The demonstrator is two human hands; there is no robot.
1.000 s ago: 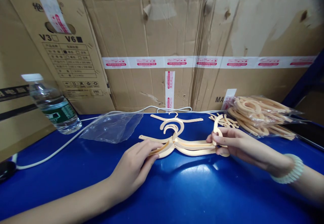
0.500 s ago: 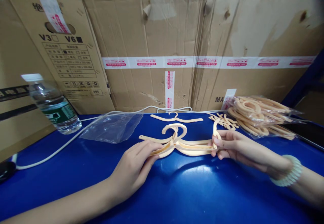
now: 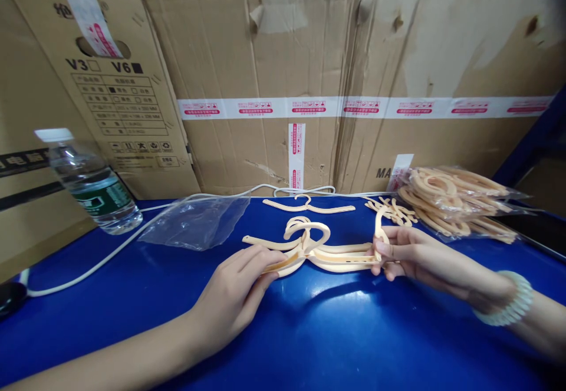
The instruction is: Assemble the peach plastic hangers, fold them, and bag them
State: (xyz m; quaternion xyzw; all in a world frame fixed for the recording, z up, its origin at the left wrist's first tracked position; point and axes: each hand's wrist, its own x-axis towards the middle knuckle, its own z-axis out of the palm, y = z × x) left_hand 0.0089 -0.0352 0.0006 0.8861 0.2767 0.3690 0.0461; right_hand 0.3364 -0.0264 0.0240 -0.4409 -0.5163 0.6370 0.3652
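My left hand [image 3: 241, 282] is closed around the left arm of a cream plastic clothes hanger [image 3: 342, 257], thumb below and fingers on top. The hanger's hook curves up at its middle, and its hollow side faces me. My right hand [image 3: 413, 255] pinches a small cream curved piece [image 3: 379, 226] at the right end of that hanger; the contact is partly hidden by my fingers. Directly behind lies another cream hanger [image 3: 269, 243], overlapped by the held one. Farther back, a third hanger [image 3: 327, 209] lies flat on the blue table [image 3: 354, 338].
Loose small cream pieces [image 3: 395, 213] lie beyond my right hand, beside bagged hangers [image 3: 460, 196]. A clear plastic bag [image 3: 194, 223], a white cable [image 3: 92, 276] and a water bottle [image 3: 99, 187] are on the left. Cardboard [image 3: 265, 149] walls the back.
The held hanger has tipped slightly, its hook now lower and farther right. My right hand has shifted slightly right with the small curved piece. My left hand stays in place.
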